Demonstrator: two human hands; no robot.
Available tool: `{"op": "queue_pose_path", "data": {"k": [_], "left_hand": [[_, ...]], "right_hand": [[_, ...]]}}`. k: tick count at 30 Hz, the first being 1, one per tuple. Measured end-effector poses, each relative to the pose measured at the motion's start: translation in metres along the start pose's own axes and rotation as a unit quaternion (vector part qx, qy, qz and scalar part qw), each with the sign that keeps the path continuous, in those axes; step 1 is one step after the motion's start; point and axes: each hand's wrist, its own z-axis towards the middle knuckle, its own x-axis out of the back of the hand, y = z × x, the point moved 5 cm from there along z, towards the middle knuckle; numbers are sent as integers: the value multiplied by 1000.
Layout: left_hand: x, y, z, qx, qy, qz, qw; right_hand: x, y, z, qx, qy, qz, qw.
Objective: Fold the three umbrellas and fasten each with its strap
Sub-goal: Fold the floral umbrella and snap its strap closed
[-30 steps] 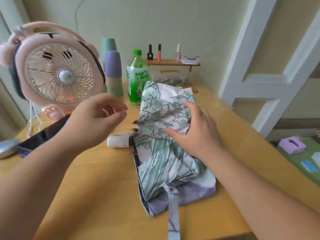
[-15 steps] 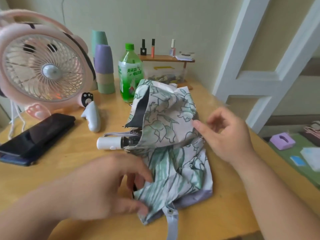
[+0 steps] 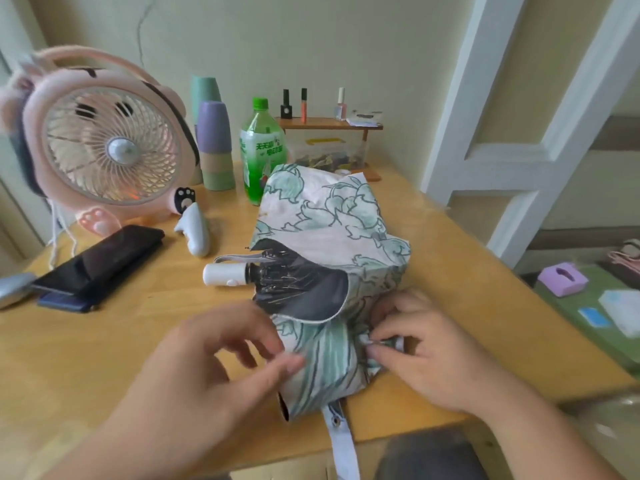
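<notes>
On the pale wooden table point(image 3: 104, 341) lies the umbrella point(image 3: 332, 237), collapsed but loose. Its thin, crumpled canopy is printed with green leaves on white, and one flap is turned back to show a glossy black lining. The smooth white cylindrical handle point(image 3: 225, 274) points left. The fabric's near end reaches the table's front edge, and the flat grey strap point(image 3: 341, 441), with a metal snap, hangs over it.

The right hand point(image 3: 426, 355) pinches a gathered fold at the canopy's right side between thumb and forefinger. The left hand point(image 3: 214, 372) has curled fingers at the canopy's left edge – motion blur hides whether they grip.

Bare wood lies left of the hands, and a narrower strip runs to the table's right edge.

At the back stand a round pink fan point(image 3: 110, 147) with a wire grille, a stack of upturned cups point(image 3: 214, 147) and a green-capped plastic bottle point(image 3: 263, 150) holding green liquid. Beside them, a clear box point(image 3: 325, 154) under a small wooden shelf point(image 3: 329, 123) holds dark small items too blurred to name. A dark flat object point(image 3: 100, 258) lies at the left.
</notes>
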Motion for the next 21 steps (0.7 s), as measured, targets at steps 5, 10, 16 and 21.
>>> {"op": "queue_pose_path", "data": {"k": [5,10,16,21], "left_hand": [[-7,67,12,-178,112,158,965],[-15,53,81,-154,72,229,958],[9,-20,69,15,40,202,978],[32,46,-11,72,173,22,982]], "right_hand": [[7,-22,-10,19,121,79,989],[11,-23,-25,-9,177,164,970],[26,-6,-55,-64,282,273,918],[16,-51,-46,80,301,114,943]]}}
